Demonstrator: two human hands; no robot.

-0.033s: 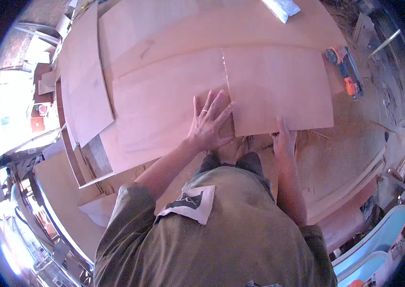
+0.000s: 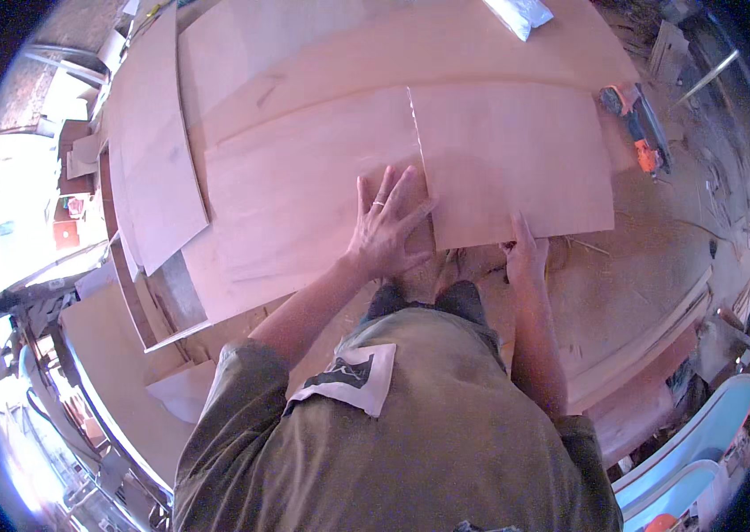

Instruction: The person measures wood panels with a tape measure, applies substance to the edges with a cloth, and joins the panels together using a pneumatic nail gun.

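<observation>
The left hand [image 2: 386, 229] is pressing flat, its grip spread wide, on the left pale thin wood veneer sheet [image 2: 304, 195], right beside the seam at the picture's centre. The right hand [image 2: 526, 255] is pinching the near edge of the right pale thin wood veneer sheet [image 2: 517, 160], at 5 o'clock from the seam. Both sheets are lying edge to edge on the wood-covered worktop [image 2: 375, 53]. A silvery crinkled package [image 2: 521, 12] is sitting at 12 o'clock. An orange power tool [image 2: 636, 124] is lying at 2 o'clock. Pale blue plastic tubs [image 2: 703, 452] are standing at 4 o'clock, contents unclear.
</observation>
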